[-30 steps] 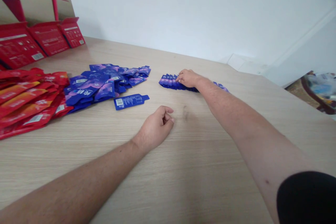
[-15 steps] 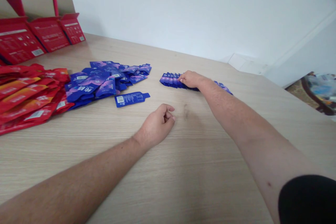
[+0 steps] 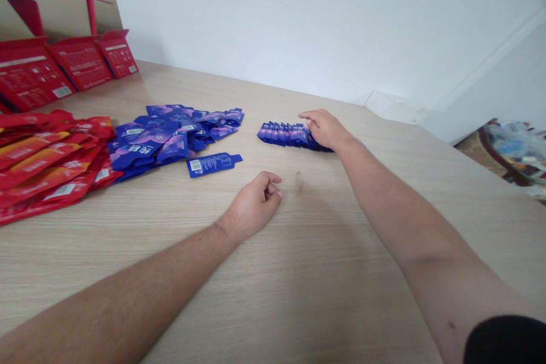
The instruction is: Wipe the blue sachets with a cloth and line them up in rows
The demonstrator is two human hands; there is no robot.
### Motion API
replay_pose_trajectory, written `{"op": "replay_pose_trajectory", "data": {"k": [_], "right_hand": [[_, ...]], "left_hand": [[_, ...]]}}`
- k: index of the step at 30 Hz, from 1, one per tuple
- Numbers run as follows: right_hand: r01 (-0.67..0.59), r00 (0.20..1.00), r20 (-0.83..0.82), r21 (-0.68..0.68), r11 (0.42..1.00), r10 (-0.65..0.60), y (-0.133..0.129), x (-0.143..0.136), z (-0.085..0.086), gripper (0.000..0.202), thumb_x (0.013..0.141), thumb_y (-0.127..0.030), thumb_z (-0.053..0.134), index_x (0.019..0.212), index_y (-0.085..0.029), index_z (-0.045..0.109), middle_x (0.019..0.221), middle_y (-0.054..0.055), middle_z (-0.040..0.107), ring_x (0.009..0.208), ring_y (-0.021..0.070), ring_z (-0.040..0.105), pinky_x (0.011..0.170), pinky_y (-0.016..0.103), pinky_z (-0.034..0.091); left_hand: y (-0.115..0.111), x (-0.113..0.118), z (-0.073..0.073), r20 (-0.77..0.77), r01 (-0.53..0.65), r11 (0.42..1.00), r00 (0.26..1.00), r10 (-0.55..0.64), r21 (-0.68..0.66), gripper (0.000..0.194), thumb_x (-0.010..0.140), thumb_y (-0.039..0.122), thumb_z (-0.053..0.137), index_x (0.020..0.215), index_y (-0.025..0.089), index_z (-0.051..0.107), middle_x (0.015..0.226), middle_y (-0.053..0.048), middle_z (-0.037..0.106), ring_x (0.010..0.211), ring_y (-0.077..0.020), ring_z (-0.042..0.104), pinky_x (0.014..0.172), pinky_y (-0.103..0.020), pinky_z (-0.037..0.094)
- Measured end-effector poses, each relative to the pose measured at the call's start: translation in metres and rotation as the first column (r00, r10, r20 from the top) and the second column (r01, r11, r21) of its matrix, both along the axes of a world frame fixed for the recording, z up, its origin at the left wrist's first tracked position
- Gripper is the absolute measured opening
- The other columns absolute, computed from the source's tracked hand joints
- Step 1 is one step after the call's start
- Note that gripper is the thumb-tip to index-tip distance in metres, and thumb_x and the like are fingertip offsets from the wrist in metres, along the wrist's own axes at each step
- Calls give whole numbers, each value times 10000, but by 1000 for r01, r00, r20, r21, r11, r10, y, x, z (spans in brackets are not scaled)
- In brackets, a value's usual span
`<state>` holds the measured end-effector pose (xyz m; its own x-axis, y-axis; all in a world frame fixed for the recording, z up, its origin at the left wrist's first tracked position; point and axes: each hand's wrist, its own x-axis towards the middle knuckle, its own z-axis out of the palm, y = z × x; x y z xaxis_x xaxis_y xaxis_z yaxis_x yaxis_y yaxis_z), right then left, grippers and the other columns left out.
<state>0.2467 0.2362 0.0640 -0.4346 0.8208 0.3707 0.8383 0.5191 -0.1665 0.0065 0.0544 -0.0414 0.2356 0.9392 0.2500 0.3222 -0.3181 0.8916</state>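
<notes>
A row of overlapping blue sachets (image 3: 284, 134) lies at the middle of the table. Over its right part is my right hand (image 3: 323, 128), index finger stretched out and the other fingers partly hidden. My left hand (image 3: 258, 203) rests on the table nearer to me, its fingers loosely curled apart with nothing in them. A single blue sachet (image 3: 214, 164) lies flat, barcode up, beyond and left of my left hand. Behind it spreads a loose pile of blue sachets (image 3: 157, 133).
Red and orange sachets (image 3: 51, 159) are heaped at the left. Behind them stand open red boxes (image 3: 81, 62) with raised flaps. A white wall (image 3: 298, 23) borders the far side of the wooden table (image 3: 264, 296). A small white item (image 3: 390, 107) sits by the wall.
My right hand has shifted slightly right along the row, uncovering more sachets there, and its index finger is lifted more. The left hand has hardly moved.
</notes>
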Motion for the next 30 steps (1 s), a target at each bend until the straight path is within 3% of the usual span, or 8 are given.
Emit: {"op": "replay_pose_trajectory", "data": {"k": [4, 7, 9, 12, 14, 20, 25, 30], "right_hand": [[64, 981, -187, 40, 997, -56, -63, 27, -15, 456, 1035, -320, 315, 1356, -168, 602, 1343, 130, 640, 1261, 246, 571, 1097, 437, 423], [27, 970, -240, -47, 999, -37, -113, 40, -42, 415, 1035, -327, 341, 1314, -213, 626, 1167, 94, 715, 1006, 211, 689, 905, 390, 545], [-29, 969, -245, -94, 995, 5, -141, 43, -60, 364, 1015, -326, 411, 1248, -228, 673, 1117, 83, 730, 990, 206, 695, 894, 376, 549], [-110, 969, -236, -137, 985, 75, -169, 46, -78, 309, 984, -287, 491, 1202, -248, 706, 1125, 79, 734, 1046, 214, 680, 942, 392, 535], [-126, 968, -235, -144, 982, 90, -177, 50, -86, 304, 970, -249, 508, 1200, -251, 707, 1139, 84, 729, 1067, 224, 667, 972, 419, 522], [-92, 962, -267, -134, 987, 54, -173, 61, -108, 331, 954, -200, 501, 1234, -209, 678, 1151, 118, 697, 1103, 252, 631, 1024, 467, 485], [-126, 952, -296, -157, 980, 75, -174, 61, -114, 355, 920, -194, 559, 1257, -234, 665, 1093, 85, 700, 1059, 242, 631, 1007, 435, 489], [-126, 946, -319, -187, 974, 61, -177, 58, -111, 385, 907, -193, 576, 1279, -255, 655, 1072, 72, 696, 1051, 240, 619, 1001, 429, 486]], "left_hand": [[0, -3, 6, -61, -19, 999, 998, 21, 35, 246, 922, 324, 547, 1136, 209, 590, 808, 9, 665, 696, -143, 619, 655, -278, 486], [10, -25, 19, -240, -55, 987, 967, 90, 149, 201, 912, 320, 543, 1051, 217, 644, 871, -22, 707, 780, -173, 656, 715, -298, 498], [22, -46, 29, -393, -101, 958, 896, 204, 267, 192, 901, 312, 544, 1011, 225, 674, 944, -45, 734, 866, -205, 675, 781, -325, 493], [38, -69, 38, -447, -230, 914, 815, 369, 335, 242, 899, 334, 541, 1070, 228, 676, 977, -52, 750, 898, -224, 687, 776, -327, 493], [45, -69, 40, -489, -241, 916, 786, 379, 322, 252, 902, 343, 532, 1077, 228, 673, 941, -47, 751, 862, -219, 693, 748, -318, 497], [78, -17, 40, -647, 14, 907, 705, 289, 421, 227, 915, 272, 488, 1009, 202, 682, 982, -76, 724, 888, -214, 672, 820, -321, 514], [137, 28, 47, -655, 52, 866, 677, 335, 497, 311, 935, 262, 505, 1195, 165, 644, 1192, -132, 646, 1130, -248, 601, 1027, -365, 458], [176, 57, 42, -683, 78, 844, 629, 371, 530, 372, 930, 274, 547, 1286, 181, 603, 1252, -138, 588, 1178, -275, 555, 1064, -404, 430]]}}
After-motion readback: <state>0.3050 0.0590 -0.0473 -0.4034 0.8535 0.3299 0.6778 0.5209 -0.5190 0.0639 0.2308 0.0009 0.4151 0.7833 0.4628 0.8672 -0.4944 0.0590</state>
